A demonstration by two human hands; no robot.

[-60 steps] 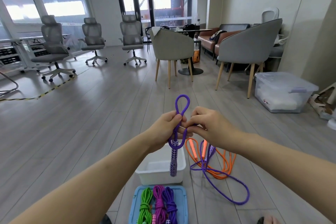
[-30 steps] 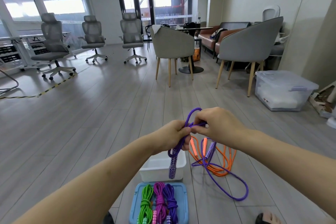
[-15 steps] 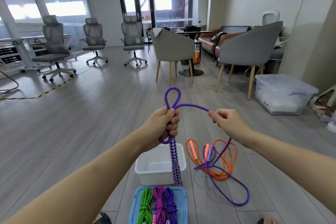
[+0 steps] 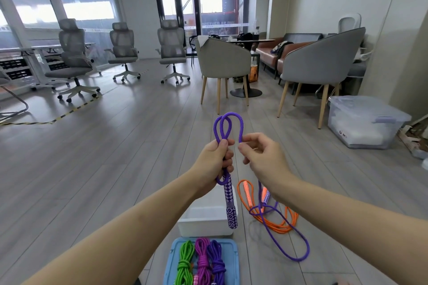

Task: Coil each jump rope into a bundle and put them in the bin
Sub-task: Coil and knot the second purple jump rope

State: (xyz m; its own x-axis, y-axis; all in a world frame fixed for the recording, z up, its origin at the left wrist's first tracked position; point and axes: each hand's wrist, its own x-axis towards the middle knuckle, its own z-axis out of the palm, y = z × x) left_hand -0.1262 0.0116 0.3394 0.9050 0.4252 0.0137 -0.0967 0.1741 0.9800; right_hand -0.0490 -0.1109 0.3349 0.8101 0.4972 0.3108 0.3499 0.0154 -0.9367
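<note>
Purple jump rope (image 4: 228,126) stood in 2 loops gripped by the left hand (image 4: 214,161); the right hand (image 4: 260,157) pinched its strand.

A purple jump rope (image 4: 228,127) is showing a purple-and-white diamond-patterned handle (image 4: 230,203). An orange rope (image 4: 281,227) is lying beside the white bin (image 4: 206,224); green (image 4: 185,261), magenta (image 4: 202,259) and purple bundles (image 4: 217,261) are sitting on a light blue lid (image 4: 232,259).

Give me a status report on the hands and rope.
Left hand grips purple jump rope loops. Right hand pinches next loop. Tail crosses orange jump rope.
</note>
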